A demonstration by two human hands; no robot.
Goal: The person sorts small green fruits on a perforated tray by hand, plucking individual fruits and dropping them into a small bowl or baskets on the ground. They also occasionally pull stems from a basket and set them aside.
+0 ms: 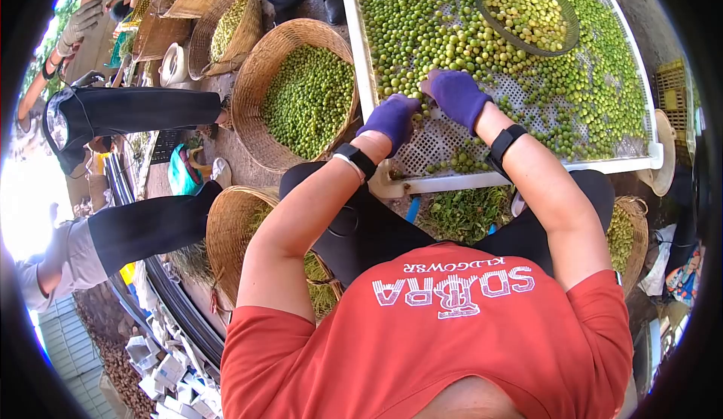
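Green fruit (404, 77) by left grip (392, 123), right grip (457, 96); fingers curled, can't tell if grasping. Tray (358, 38) under both, rim probably stops rollaways.

White perforated tray (357, 35): green fruit (422, 19), round sieve (572, 29).

A red T-shirt (422, 351) with short sleeves and a rounded neckline carries big pale striped letters (482, 291) and a smaller white line of lettering (454, 265). Purple gloves (467, 102) cover the left hand (392, 121) and right hand (455, 95). Each wrist has a black band (506, 143), the left a thin white band (349, 166) too. The trousers (376, 227) are black
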